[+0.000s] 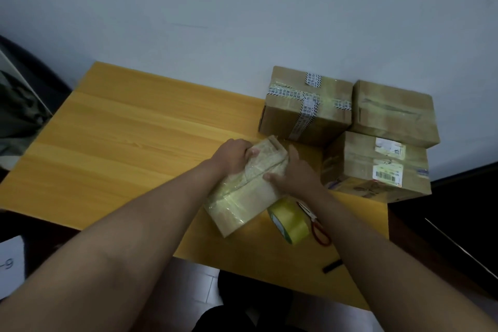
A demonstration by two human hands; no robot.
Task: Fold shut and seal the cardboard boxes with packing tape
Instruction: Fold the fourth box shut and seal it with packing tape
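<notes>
Both hands on the small taped box, mid-table

Nearest, a black marker (332, 266) by the table (113, 143) edge; then the yellow tape roll (289, 221) beside red-handled scissors (319, 229); the small box (250, 186) lies tilted just left of them; left hand (233, 158) curls its fingers over the box's far end, right hand (292, 172) presses flat against its right side, thumb on top; beyond, three sealed boxes (377, 167) cluster by the wall (242, 21).
</notes>
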